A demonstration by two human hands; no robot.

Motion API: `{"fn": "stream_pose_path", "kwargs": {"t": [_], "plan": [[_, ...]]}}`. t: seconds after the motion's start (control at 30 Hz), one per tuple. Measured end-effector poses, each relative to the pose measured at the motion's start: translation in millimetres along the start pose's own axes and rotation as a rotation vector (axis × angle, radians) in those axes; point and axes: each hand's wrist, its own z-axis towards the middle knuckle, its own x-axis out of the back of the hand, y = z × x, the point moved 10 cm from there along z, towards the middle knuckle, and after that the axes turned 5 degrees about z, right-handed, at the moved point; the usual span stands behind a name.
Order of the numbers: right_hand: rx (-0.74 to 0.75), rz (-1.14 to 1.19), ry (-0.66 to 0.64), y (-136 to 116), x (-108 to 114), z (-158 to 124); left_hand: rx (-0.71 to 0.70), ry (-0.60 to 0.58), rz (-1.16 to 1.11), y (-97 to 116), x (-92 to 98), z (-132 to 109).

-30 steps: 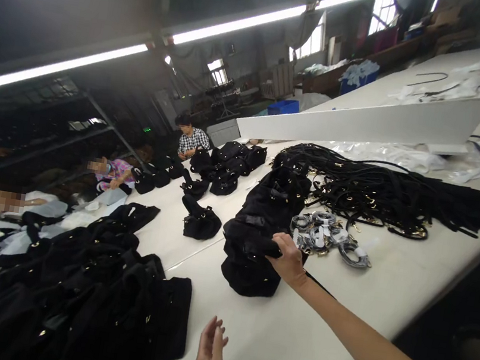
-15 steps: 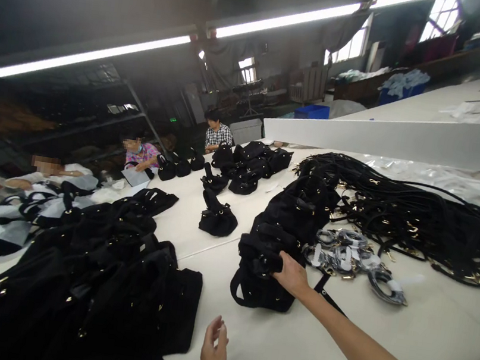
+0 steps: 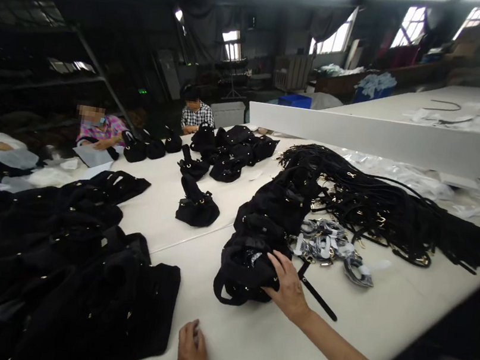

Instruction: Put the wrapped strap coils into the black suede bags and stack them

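Note:
My right hand [image 3: 287, 286] reaches forward and grips the nearest black handbag [image 3: 244, 271] at the front end of a row of black handbags [image 3: 279, 201] on the white table [image 3: 271, 335]; its fingers curl over the bag's edge. My left hand [image 3: 191, 353] rests palm down on the table near the front edge, fingers loosely together, holding nothing. A large heap of black handbags [image 3: 55, 272] lies just left of it. A loose black strap [image 3: 317, 294] lies beside my right hand.
A pile of black straps with gold hardware [image 3: 397, 212] and wrapped metal fittings [image 3: 329, 247] sit right of the row. A single bag [image 3: 197, 207] and more bags [image 3: 230, 151] lie farther back. Other people [image 3: 193, 114] sit along the table's left side. A white board [image 3: 377, 137] stands behind.
My right hand has pulled the front bag nearer and lower on the table. My left hand has turned from upright to palm down on the table. The view has swung slightly.

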Motion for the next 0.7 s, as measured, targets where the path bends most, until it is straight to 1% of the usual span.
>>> {"fn": "stream_pose_path", "kwargs": {"t": [0.1, 0.17, 0.27, 0.3, 0.37, 0.43, 0.47, 0.53, 0.6, 0.7], "plan": [[-0.029, 0.017, -0.031, -4.7, -8.8, 20.1, -0.059, 0.045, 0.032, 1.4, -1.2, 0.0], [-0.064, 0.049, -0.009, -11.0, -7.5, 39.2, -0.105, 0.081, 0.079, 1.8, -3.1, 2.0], [-0.083, 0.075, 0.004, -23.5, -6.9, 67.6, -0.205, 0.150, 0.209, 6.2, -5.8, 4.9], [-0.114, 0.055, -0.017, -22.9, -11.1, 75.1, -0.236, 0.172, 0.252, 8.0, -6.7, 5.6], [-0.236, -0.018, -0.104, -10.3, -27.6, 84.0, -0.277, 0.211, 0.313, 10.9, -8.0, 6.4], [-0.354, -0.085, -0.190, 8.2, -47.4, 84.8, -0.314, 0.268, 0.369, 15.1, -6.4, 5.4], [-0.386, -0.104, -0.216, 15.8, -55.9, 83.8, -0.336, 0.306, 0.402, 17.9, -4.6, 4.1], [-0.384, -0.115, -0.219, 23.7, -66.5, 81.5, -0.389, 0.375, 0.470, 24.4, -1.4, 0.7], [-0.356, -0.111, -0.196, 25.7, -68.6, 77.2, -0.442, 0.407, 0.523, 29.4, -0.7, -1.9], [-0.377, -0.045, -0.158, 27.7, -59.8, 64.3, -0.495, 0.420, 0.533, 31.8, -1.0, -3.8]]}}
